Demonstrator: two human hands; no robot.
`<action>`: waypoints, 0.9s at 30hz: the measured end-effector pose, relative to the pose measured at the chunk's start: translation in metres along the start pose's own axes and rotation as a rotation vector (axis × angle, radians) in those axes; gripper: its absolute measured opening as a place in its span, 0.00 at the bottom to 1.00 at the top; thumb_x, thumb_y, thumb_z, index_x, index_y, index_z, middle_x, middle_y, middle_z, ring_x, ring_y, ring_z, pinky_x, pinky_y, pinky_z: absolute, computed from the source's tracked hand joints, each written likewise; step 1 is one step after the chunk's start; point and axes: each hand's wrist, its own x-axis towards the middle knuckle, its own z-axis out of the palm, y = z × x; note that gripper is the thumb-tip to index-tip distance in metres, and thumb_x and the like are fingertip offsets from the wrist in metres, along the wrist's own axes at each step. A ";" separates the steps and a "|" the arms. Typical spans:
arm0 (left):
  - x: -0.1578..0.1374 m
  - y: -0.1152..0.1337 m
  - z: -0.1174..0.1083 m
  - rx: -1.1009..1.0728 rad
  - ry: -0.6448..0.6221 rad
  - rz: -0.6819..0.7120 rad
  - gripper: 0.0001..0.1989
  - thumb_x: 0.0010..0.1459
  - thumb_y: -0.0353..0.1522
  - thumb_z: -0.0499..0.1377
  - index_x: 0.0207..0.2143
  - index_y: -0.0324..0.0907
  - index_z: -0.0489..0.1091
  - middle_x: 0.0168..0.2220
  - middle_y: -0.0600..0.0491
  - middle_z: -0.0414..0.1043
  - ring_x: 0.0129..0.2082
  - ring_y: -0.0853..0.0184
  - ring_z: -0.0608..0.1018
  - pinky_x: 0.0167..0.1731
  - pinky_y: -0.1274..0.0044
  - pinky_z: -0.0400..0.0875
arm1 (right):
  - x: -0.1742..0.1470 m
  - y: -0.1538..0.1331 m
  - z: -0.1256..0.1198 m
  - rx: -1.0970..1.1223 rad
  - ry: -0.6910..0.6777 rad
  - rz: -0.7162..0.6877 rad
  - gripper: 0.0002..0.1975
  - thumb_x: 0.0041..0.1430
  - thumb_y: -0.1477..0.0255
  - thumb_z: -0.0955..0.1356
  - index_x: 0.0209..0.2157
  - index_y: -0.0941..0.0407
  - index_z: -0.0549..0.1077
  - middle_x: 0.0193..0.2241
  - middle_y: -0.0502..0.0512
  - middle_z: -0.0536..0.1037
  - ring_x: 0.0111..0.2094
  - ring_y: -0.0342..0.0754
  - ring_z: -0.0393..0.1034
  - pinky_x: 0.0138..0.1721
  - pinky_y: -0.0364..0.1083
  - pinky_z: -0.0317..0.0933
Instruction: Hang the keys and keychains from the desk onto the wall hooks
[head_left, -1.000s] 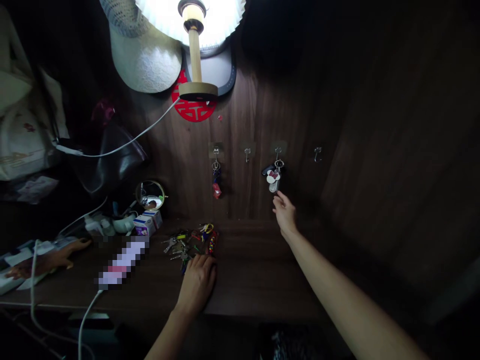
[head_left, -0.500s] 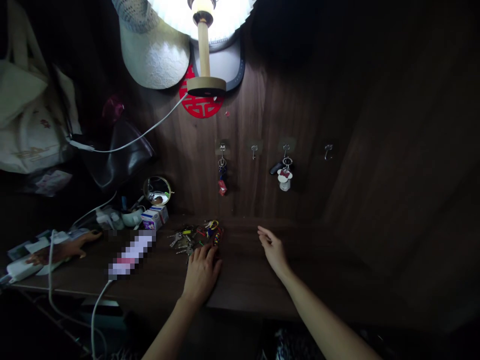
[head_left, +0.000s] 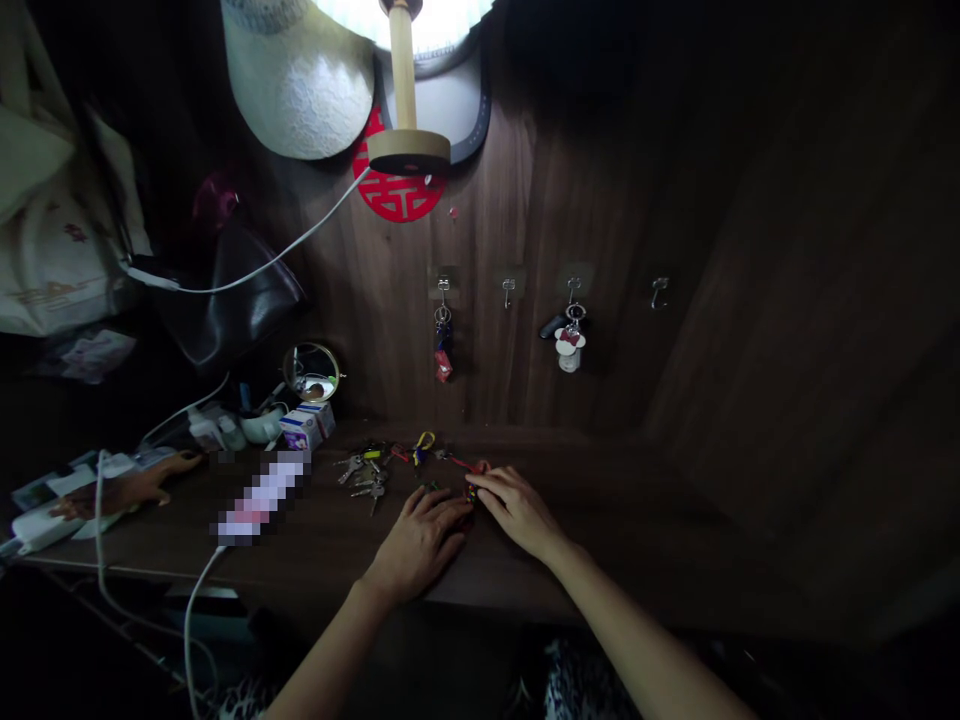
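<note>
A keychain with a red strap [head_left: 463, 464] and a small multicoloured charm lies between my hands on the dark wooden shelf. My right hand [head_left: 517, 510] has its fingers closed on the charm end; part of it is hidden under them. My left hand [head_left: 424, 540] lies palm down with fingers stretched toward the charm, their tips touching or very close to it. Left of the strap spreads a loose pile of keys [head_left: 375, 490], with a yellow-and-blue strap [head_left: 423, 448] at its back.
Wall hooks hold a red-tagged key ring [head_left: 443, 362] and a white bow charm [head_left: 570, 342]; two other hooks [head_left: 509, 290] carry nothing. A lamp [head_left: 405, 150] hangs above. A blurred-out device [head_left: 262, 500], boxes [head_left: 306, 426], a round mirror [head_left: 312, 373] and cables occupy the left.
My right hand has moved left onto the keychain. My left hand has shifted slightly right, and the multicoloured charm has moved right, away from the key pile.
</note>
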 end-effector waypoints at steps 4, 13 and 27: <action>0.001 0.006 -0.005 -0.062 -0.027 0.073 0.19 0.61 0.31 0.49 0.54 0.50 0.59 0.51 0.56 0.69 0.52 0.69 0.68 0.55 0.70 0.57 | -0.001 -0.002 0.003 -0.174 -0.066 0.071 0.12 0.60 0.63 0.61 0.41 0.45 0.73 0.36 0.52 0.73 0.40 0.50 0.66 0.43 0.52 0.60; 0.015 -0.024 0.003 -0.123 0.177 -0.254 0.14 0.59 0.26 0.48 0.44 0.43 0.67 0.41 0.51 0.73 0.43 0.65 0.73 0.44 0.71 0.66 | -0.001 0.008 0.007 -0.160 0.105 0.148 0.05 0.55 0.76 0.61 0.30 0.52 0.66 0.29 0.51 0.70 0.33 0.48 0.65 0.35 0.46 0.58; 0.065 -0.030 0.034 -0.003 0.119 -0.282 0.09 0.60 0.33 0.51 0.37 0.44 0.71 0.43 0.51 0.71 0.45 0.62 0.70 0.46 0.70 0.63 | -0.001 0.014 0.005 0.004 0.369 0.088 0.05 0.57 0.76 0.60 0.30 0.54 0.64 0.29 0.52 0.69 0.33 0.46 0.66 0.36 0.44 0.60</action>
